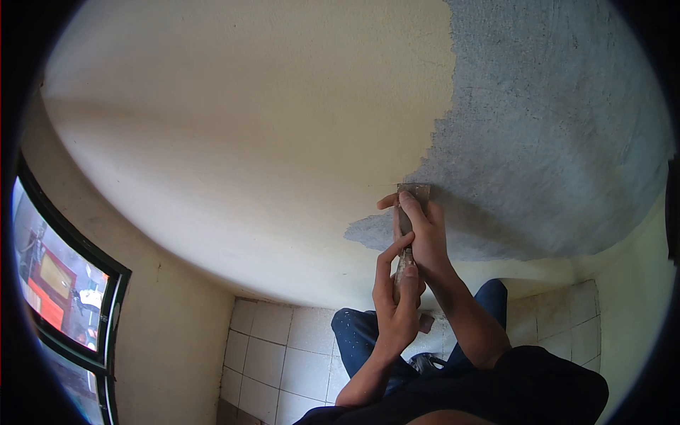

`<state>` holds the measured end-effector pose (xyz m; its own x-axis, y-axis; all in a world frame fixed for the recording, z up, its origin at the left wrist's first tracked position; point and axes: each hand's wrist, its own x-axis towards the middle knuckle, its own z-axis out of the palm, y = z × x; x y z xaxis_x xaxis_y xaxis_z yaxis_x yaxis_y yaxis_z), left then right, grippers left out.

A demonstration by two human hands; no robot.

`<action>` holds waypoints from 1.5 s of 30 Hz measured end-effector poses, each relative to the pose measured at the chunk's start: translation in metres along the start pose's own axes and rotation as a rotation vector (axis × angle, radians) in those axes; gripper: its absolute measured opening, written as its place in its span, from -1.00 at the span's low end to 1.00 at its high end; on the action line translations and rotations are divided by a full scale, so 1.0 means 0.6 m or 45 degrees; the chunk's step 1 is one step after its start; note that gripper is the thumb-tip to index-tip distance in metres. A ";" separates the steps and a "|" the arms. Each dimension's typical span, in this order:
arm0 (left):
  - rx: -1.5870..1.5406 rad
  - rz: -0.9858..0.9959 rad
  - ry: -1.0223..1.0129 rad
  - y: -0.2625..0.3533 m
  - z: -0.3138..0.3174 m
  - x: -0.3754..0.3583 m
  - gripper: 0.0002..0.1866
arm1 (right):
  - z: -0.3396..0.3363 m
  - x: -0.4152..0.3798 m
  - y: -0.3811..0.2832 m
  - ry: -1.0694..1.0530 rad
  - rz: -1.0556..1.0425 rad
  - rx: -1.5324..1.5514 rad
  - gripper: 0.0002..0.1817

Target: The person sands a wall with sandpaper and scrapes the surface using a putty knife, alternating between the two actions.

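A scraper (pixel 423 191) with a flat, wide blade lies against the wall at the border between cream paint (pixel 297 120) and bare grey plaster (pixel 538 134). My left hand (pixel 399 294) is wrapped round its handle, lower down. Higher up, my right hand (pixel 426 223) grips the blade, thumb on its near face and a finger reaching out to the left. The blade's edge points up and appears to touch the wall. A narrow tongue of grey plaster extends left of the blade.
White floor tiles (pixel 265 322) run along the wall's foot, below my bent knees in paint-specked jeans (pixel 354 340). At left, a dark-framed window (pixel 117 297) shows things outside. A side wall (pixel 641 283) rises at right.
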<state>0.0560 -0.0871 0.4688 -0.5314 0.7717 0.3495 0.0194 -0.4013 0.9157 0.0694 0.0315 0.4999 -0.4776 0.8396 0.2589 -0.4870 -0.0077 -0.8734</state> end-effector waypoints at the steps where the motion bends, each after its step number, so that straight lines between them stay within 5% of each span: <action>1: 0.000 0.000 0.003 0.001 0.001 0.000 -0.54 | 0.000 0.000 0.002 -0.004 -0.013 0.006 -0.59; 20: 0.032 0.066 0.111 -0.006 0.003 0.000 -0.57 | 0.007 0.007 0.003 -0.072 0.006 -0.090 -0.53; 28: 0.205 0.263 0.120 -0.092 -0.023 0.022 -0.59 | -0.007 0.020 0.046 -0.119 -0.124 -0.089 -0.52; 45: 0.112 0.166 0.105 -0.023 0.012 -0.001 -0.57 | -0.006 0.001 0.000 -0.085 -0.009 -0.083 -0.57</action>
<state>0.0620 -0.0787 0.4572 -0.5874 0.6710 0.4524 0.1649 -0.4480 0.8787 0.0717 0.0340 0.4987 -0.5229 0.8014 0.2903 -0.4429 0.0356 -0.8959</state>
